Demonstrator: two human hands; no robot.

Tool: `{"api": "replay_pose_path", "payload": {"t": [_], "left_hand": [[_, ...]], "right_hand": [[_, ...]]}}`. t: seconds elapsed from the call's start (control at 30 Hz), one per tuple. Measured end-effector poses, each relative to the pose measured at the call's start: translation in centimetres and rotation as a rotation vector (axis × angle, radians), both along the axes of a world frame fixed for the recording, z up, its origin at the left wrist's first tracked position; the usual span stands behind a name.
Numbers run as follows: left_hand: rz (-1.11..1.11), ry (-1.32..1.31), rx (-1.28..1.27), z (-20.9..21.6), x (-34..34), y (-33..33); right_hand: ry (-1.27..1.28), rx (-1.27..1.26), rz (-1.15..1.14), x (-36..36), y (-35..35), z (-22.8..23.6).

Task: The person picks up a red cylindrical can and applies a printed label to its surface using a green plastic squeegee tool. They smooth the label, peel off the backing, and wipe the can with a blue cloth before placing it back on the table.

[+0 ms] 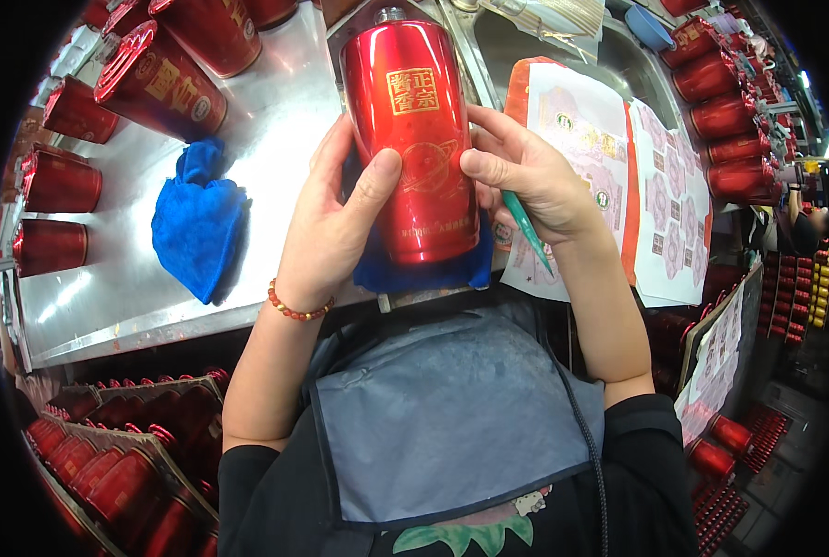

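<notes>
A shiny red bottle (424, 200) with gold print and a bare threaded neck is held between both hands, its neck pointing away from me. My left hand (342, 190) grips its left side, the thumb lying across the front. On the right side, my right hand (535, 176) closes on the bottle with the thumb near its edge. A slim green pointed tool (526, 227) is also tucked in the right hand, its tip toward me. Under the bottle lies a blue cloth (433, 275) at the table's front edge.
A crumpled blue cloth (196, 223) rests on the metal table (127, 311). Several red bottles (168, 88) stand at the left and back. Printed sheets (581, 130) lie by a metal sink (507, 42) at right. Racks of red bottles (122, 487) fill the lower left.
</notes>
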State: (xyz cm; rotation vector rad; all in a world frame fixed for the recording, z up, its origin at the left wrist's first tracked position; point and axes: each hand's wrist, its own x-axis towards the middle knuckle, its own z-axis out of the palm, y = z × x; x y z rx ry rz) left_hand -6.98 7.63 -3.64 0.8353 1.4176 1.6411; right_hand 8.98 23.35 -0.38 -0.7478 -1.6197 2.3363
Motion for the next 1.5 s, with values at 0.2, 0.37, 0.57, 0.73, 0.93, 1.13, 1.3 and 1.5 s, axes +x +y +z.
{"api": "replay_pose_path", "payload": {"t": [0.2, 0.37, 0.57, 0.73, 0.93, 1.13, 1.3, 1.5], "left_hand": [[0.018, -0.008, 0.034, 0.0, 0.3, 0.1], [0.018, -0.032, 0.035, -0.1, 0.3, 0.1], [0.012, 0.006, 0.019, -0.1, 0.1, 0.0], [0.016, -0.01, 0.018, 0.0, 0.2, 0.0], [0.012, -0.069, 0.042, 0.4, 0.6, 0.0], [0.009, -0.123, 0.063, 0.6, 0.7, 0.0], [-0.008, -0.153, 0.058, 0.5, 0.5, 0.0], [-0.017, -0.118, 0.026, 0.5, 0.2, -0.2]], "right_hand": [[0.014, -0.003, 0.013, 0.0, 0.1, -0.1], [0.025, -0.001, 0.002, 0.0, 0.0, 0.0], [0.029, -0.001, -0.008, 0.1, -0.2, -0.1], [0.021, 0.017, -0.012, 0.1, -0.1, -0.2], [0.017, 0.036, -0.009, 0.1, -0.1, -0.3], [0.025, 0.033, 0.002, 0.1, -0.1, -0.4], [0.038, 0.03, -0.004, 0.0, -0.1, -0.7], [0.05, 0.014, -0.062, 0.8, 1.8, -1.0]]}}
